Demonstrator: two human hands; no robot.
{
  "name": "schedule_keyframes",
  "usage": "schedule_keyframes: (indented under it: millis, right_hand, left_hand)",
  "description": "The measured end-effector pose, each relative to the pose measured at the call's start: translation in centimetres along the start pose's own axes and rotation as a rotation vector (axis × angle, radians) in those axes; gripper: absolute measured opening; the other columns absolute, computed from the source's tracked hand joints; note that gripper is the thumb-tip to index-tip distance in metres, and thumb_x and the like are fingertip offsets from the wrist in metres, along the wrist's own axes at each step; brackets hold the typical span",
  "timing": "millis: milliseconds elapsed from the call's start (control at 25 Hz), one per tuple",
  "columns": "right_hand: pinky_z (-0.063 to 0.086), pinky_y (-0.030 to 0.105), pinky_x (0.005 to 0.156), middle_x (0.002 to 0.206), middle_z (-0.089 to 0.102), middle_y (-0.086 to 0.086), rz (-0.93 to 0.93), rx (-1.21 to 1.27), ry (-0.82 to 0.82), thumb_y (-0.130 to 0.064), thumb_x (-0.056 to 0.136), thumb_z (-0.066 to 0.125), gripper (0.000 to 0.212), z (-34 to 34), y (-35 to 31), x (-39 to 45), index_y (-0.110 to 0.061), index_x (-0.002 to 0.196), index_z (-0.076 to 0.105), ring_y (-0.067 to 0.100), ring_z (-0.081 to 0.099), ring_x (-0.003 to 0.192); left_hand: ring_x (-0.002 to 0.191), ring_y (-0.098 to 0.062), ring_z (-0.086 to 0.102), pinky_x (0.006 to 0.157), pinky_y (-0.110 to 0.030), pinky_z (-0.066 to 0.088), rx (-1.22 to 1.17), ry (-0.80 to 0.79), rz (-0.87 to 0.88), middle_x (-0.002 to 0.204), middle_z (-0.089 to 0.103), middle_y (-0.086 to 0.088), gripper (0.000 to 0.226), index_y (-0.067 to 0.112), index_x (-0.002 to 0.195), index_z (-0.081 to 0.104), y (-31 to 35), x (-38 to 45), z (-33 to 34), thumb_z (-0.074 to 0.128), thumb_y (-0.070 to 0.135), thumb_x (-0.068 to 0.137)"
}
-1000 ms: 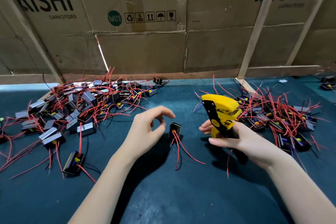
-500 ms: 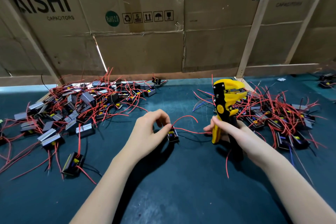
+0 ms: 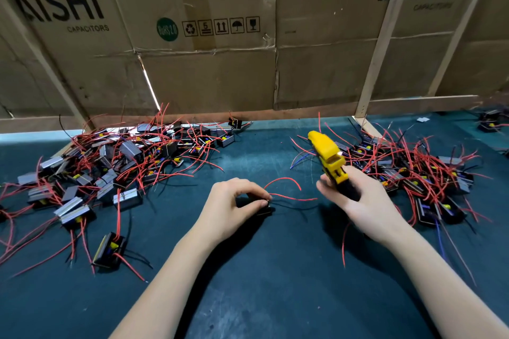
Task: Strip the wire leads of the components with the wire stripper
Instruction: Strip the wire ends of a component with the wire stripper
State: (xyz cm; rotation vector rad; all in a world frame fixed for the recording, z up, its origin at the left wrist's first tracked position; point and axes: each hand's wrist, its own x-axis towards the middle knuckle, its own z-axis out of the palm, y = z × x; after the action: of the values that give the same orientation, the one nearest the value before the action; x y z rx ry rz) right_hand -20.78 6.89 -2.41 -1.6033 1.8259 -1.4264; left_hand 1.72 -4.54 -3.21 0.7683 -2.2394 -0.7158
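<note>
At centre, the left hand (image 3: 230, 205) curls its fingers over a small black component (image 3: 263, 208) on the dark mat (image 3: 275, 270), its red leads (image 3: 286, 190) trailing toward 3 o'clock. The right hand (image 3: 360, 201) grips the yellow wire stripper (image 3: 327, 155), head pointing to 11 o'clock.

One head-worn view, close over the desk (image 3: 261, 297).
It looks forward and down across both forearms toward the far cardboard wall (image 3: 214, 77), wide-angle.

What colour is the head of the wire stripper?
Yellow, on the wire stripper; head view.
</note>
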Motion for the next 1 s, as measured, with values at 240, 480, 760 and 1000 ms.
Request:
schedule_keyframes:
  millis: [240, 480, 760, 1000]
  right_hand:
    - [0.036, 0.031, 0.072, 0.077, 0.053, -0.012, -0.408, -0.309, 0.133, -0.039, 0.069, 0.062, 0.026, 1.4, -1.1, -0.2, -0.017, 0.083, 0.057, 0.010, 0.049, 0.073]
    - [0.036, 0.038, 0.075, 0.082, 0.058, -0.004, -0.454, -0.666, 0.116, -0.047, 0.065, 0.064, 0.039, 2.2, -0.3, -0.2, -0.014, 0.086, 0.060, 0.025, 0.056, 0.078]
    - [0.037, 0.042, 0.077, 0.080, 0.062, 0.010, -0.071, -1.089, 0.199, -0.051, 0.059, 0.082, 0.053, 1.7, 2.2, 0.4, -0.008, 0.086, 0.065, 0.033, 0.058, 0.078]
    - [0.031, 0.041, 0.076, 0.079, 0.061, 0.012, -0.021, -1.152, 0.291, -0.047, 0.057, 0.085, 0.052, 1.6, 2.4, 0.7, -0.008, 0.084, 0.062, 0.034, 0.056, 0.078]
  left_hand:
    - [0.077, -0.003, 0.064, 0.077, -0.010, 0.039, 0.018, 0.044, -0.001, 0.073, 0.068, 0.014, 0.014, 0.017, 0.085, 0.069, 0.4, 0.1, 0.6, 0.079, 0.011, 0.078]
    - [0.071, 0.002, 0.057, 0.071, -0.017, 0.044, -0.043, 0.039, -0.119, 0.070, 0.068, 0.015, 0.018, 0.028, 0.070, 0.068, 0.6, 0.0, 0.5, 0.074, 0.012, 0.071]
    - [0.089, -0.009, 0.058, 0.078, -0.020, 0.043, -0.010, 0.127, -0.175, 0.080, 0.070, 0.012, 0.011, 0.027, 0.077, 0.077, 0.6, -0.3, 1.0, 0.083, 0.018, 0.074]
    - [0.076, -0.007, 0.056, 0.073, -0.019, 0.044, -0.078, 0.100, -0.294, 0.080, 0.068, 0.010, 0.013, 0.027, 0.074, 0.073, 0.6, -0.2, 1.4, 0.079, 0.016, 0.078]
